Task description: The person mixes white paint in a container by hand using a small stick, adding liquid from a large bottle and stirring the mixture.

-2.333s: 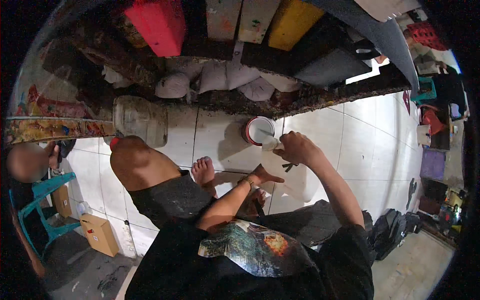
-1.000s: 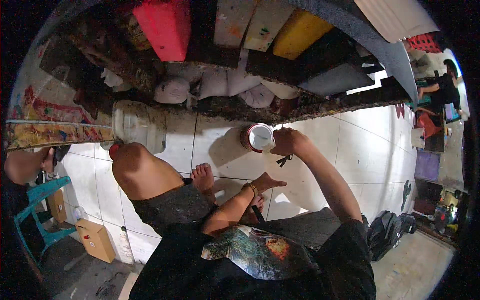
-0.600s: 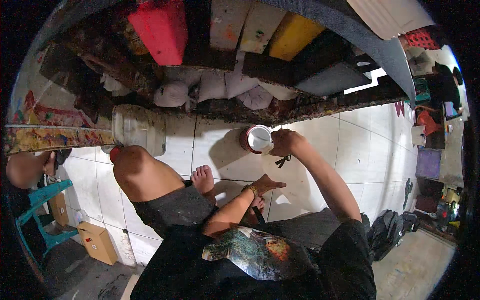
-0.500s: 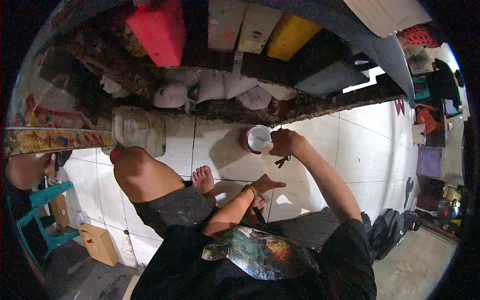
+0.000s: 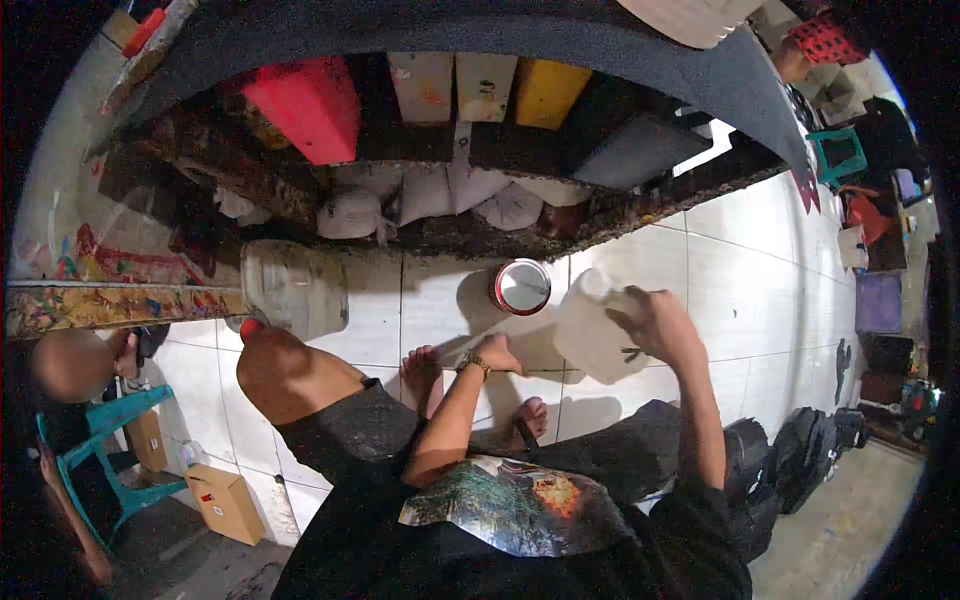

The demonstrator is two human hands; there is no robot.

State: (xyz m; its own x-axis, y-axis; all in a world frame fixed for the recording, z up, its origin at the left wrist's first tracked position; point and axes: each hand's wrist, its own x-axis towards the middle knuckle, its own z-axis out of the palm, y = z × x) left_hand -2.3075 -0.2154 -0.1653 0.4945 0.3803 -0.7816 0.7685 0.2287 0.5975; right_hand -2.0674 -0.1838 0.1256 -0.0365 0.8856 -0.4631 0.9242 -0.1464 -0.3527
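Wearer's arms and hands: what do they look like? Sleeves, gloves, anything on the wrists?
Short black sleeves, bare below. Left hand and right hand ungloved. Gold-toned watch or bracelet on the left wrist; nothing visible on the right one.

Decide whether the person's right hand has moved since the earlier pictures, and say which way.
Yes: judged against the red-sided can, the right hand has moved away rightward and slightly toward the person.

The floor [image 5: 720, 300] is glowing.
Light is glaring toward 3 o'clock; the can [image 5: 522, 288] is casting shadow toward 9 o'clock; gloom is pooling beneath the surface [image 5: 450, 28] at 12 o'clock; peripheral lines are bowing.
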